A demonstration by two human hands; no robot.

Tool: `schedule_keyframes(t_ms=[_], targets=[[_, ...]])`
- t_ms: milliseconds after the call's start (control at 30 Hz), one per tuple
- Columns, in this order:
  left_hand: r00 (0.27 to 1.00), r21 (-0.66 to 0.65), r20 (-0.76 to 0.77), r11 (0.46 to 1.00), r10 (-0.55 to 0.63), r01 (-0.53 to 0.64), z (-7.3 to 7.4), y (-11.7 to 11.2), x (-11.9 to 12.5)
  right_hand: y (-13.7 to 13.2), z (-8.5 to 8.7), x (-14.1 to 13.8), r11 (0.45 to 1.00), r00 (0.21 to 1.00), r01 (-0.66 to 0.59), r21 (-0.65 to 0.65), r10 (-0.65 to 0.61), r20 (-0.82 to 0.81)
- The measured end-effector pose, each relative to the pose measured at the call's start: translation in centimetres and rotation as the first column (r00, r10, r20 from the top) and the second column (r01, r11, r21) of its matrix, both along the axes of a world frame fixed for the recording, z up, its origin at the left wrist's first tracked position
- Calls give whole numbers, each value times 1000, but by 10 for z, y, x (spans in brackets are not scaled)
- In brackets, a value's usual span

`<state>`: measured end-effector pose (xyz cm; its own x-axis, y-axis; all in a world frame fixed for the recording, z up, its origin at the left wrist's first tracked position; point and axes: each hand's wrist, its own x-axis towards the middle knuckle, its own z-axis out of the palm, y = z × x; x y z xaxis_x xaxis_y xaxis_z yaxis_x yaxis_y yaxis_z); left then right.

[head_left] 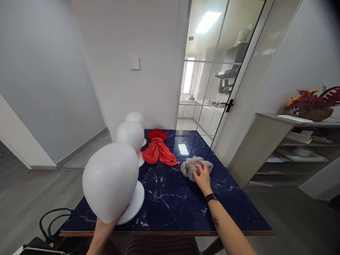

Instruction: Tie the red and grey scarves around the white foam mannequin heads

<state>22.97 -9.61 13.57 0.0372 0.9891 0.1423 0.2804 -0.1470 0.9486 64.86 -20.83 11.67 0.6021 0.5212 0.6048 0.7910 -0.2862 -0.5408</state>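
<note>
Head view: closest is the near white foam head, tipped at the front left of the table, with a round white base just behind its neck area. Left hand is under it at the neck, mostly hidden by the foam; a fingertip shows on the far side. It's in contact there, but can't tell how far the fingers close or how firm the hold is.

Right hand is palm down on the grey cloth bundle, fingers spread and bent into the fabric. Can't tell if any is pinched. Bundle sits on the table right of centre, crumpled. Dark wristband on the right wrist.

Table is dark blue, white-veined, glossy. Two more foam heads in line behind the near one: middle head, then far head. Right of those, a bright red cloth, gathered at the top and fanned out toward the camera; a darker red cloth touches its far end. Red and grey are apart.

Background: wall switch, glazed door with black handle, shelf unit at right with a flower basket on top.
</note>
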Motion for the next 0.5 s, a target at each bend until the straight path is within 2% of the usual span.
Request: schedule_keyframes(t_ms=[100,200,233,300,400,500], targets=[[996,-17,-27,996,-87,87,-15,-5,17,9,1,-18,954,996,-32,-297,56,71],[969,75,-57,967,-239,243,-18,-4,54,12,2,-21,901,994,39,-431,10,112],[950,116,-74,944,-302,309,-16,-2,70,12,2,-20,891,993,71,-449,-22,113],[932,193,-93,912,-351,362,-10,2,105,12,3,-16,876,990,130,-465,-91,105],[939,284,-82,895,-334,344,1,6,151,9,4,-10,871,980,199,-450,-171,102],[944,341,-73,881,-322,327,8,5,180,3,3,-7,873,966,256,-415,-245,82]])
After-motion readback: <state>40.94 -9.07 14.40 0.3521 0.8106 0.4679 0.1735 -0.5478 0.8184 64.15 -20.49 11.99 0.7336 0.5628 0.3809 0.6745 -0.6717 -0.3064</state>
